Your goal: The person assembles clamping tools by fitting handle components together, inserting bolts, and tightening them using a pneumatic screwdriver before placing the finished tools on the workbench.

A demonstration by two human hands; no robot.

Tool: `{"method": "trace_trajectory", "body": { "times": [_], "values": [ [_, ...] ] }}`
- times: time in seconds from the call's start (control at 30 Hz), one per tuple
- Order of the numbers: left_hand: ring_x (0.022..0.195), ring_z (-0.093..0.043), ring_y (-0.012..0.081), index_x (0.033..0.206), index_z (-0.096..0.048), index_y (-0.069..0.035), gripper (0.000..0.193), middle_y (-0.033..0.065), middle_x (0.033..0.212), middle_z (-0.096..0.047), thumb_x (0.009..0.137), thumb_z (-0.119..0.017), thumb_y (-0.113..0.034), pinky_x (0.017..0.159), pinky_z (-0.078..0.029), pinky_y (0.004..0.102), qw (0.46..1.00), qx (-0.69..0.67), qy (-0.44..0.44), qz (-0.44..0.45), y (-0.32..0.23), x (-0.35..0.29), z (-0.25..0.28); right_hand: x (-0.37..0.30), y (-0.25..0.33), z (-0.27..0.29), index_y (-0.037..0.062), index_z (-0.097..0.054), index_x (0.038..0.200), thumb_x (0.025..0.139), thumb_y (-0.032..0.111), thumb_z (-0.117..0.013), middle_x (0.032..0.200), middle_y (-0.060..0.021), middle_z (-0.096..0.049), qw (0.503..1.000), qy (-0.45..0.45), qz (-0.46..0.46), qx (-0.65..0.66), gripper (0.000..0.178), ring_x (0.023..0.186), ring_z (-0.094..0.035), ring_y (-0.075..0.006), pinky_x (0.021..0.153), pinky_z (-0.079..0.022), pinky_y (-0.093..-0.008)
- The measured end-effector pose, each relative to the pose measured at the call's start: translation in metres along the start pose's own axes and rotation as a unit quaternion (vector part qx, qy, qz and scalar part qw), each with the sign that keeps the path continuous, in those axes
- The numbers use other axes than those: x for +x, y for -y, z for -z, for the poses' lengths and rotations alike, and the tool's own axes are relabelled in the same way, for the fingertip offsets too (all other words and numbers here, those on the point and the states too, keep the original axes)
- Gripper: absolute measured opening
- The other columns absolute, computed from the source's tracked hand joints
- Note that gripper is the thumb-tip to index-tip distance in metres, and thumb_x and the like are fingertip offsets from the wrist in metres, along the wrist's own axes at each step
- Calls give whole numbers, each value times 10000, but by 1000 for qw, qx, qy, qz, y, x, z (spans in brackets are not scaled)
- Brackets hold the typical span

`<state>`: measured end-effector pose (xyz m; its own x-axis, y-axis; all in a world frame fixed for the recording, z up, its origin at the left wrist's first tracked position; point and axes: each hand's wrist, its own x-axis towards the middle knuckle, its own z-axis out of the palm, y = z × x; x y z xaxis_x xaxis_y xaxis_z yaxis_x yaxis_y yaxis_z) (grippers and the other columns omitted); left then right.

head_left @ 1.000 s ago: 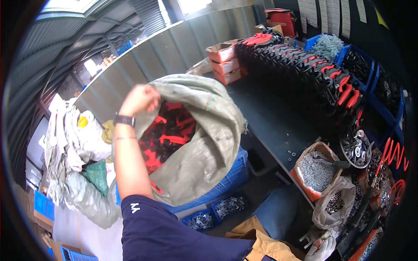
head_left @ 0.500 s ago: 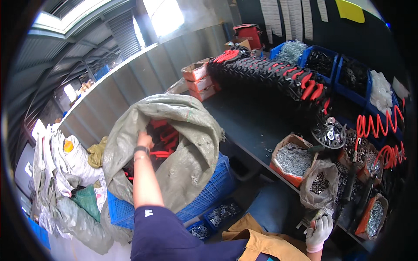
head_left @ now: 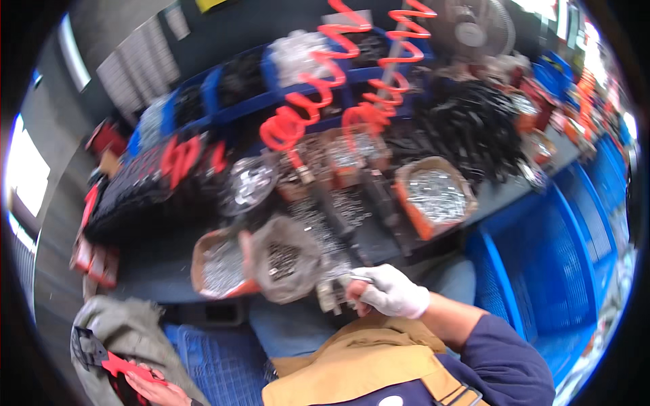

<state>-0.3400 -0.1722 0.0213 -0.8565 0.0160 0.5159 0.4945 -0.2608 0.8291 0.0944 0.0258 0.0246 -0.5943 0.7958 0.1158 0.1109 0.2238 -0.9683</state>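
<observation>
My left hand [head_left: 161, 390], at the lower left, grips a hand tool with red handles [head_left: 128, 367] and a black head; its exact kind is unclear. The tool is over the grey-green woven sack [head_left: 135, 321], whose mouth is partly out of view. Near the bench's front edge, my right hand [head_left: 396, 291], in a white glove with bare fingertips, is closed on a small thin metal piece [head_left: 361, 278]. Just left of these fingers is a small metal fixture [head_left: 327, 298], blurred. Beyond it stand a bag of small nuts [head_left: 284, 260] and a box of silvery pins [head_left: 223, 267].
Red coiled air hoses [head_left: 291, 125] hang over the bench with dark tools at their ends. Many red-and-black tools [head_left: 149, 183] are lined up at left. Another box of metal parts [head_left: 437, 196] stands right of centre. Blue crates [head_left: 542, 257] stand at right, another blue crate [head_left: 223, 358] at lower left.
My view has swung right toward the bench. My left hand has come out of the sack and now holds a red-handled tool. My right hand stays at the bench front.
</observation>
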Motion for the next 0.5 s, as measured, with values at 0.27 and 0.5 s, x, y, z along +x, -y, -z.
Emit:
{"method": "trace_trajectory", "body": {
  "times": [0.27,0.5],
  "values": [
    [821,-598,314,1092,-562,26,323,167,935,-625,1011,-400,-242,685,-461,392,887,228,351,-196,13,-80,-173,-2,-50,321,51,-696,923,846,297,-535,921,-195,-672,649,-460,-211,-568,304,857,-651,-365,773,-518,-468],
    [818,-577,396,1043,-576,10,206,193,860,-599,964,-471,-149,758,-450,444,779,479,352,-201,22,-106,-196,-3,-120,375,40,-679,1024,809,263,-590,1053,-219,-650,646,-439,-335,-526,323,996,-629,-360,869,-501,-443]
  ]
}}
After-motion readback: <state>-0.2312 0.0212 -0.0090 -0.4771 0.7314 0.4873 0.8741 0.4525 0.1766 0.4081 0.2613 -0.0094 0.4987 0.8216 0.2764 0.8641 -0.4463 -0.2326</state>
